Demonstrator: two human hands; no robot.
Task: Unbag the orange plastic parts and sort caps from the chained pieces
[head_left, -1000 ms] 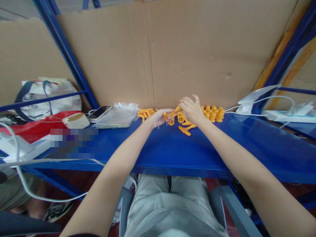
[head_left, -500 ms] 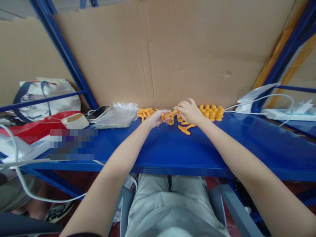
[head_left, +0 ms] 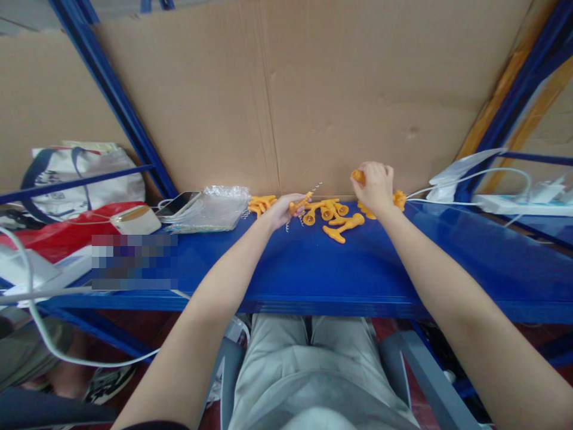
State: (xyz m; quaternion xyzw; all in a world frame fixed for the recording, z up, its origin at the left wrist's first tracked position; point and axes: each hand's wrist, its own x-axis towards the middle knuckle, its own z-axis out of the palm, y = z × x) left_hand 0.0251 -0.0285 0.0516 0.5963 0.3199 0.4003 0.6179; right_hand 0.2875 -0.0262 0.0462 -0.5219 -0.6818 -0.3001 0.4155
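Observation:
My left hand (head_left: 286,211) is closed around an orange-handled corkscrew (head_left: 299,205), whose bare metal spiral points up and right. Other spirals show just below these fingers; whether the hand holds them too I cannot make out. Raised at the right, my right hand (head_left: 376,184) grips an orange sleeve (head_left: 358,176) with a round end facing left. Behind and below that hand stand more orange sleeves (head_left: 399,200), partly covered by it. Between the hands lie several orange pieces with flared round openings (head_left: 309,218). In front of them rests a T-shaped orange piece (head_left: 335,234).
Orange handles with spirals (head_left: 262,204) lie left of my left hand. Farther left are clear plastic bags (head_left: 212,209), a phone (head_left: 179,204), a white power bank (head_left: 135,220) and a red bag (head_left: 96,218). Cardboard (head_left: 322,95) closes the back; white cables (head_left: 452,205) run at right.
My right hand has left my left hand, moved right and up, and now holds an orange sleeve. The spiral of the corkscrew in my left hand now shows.

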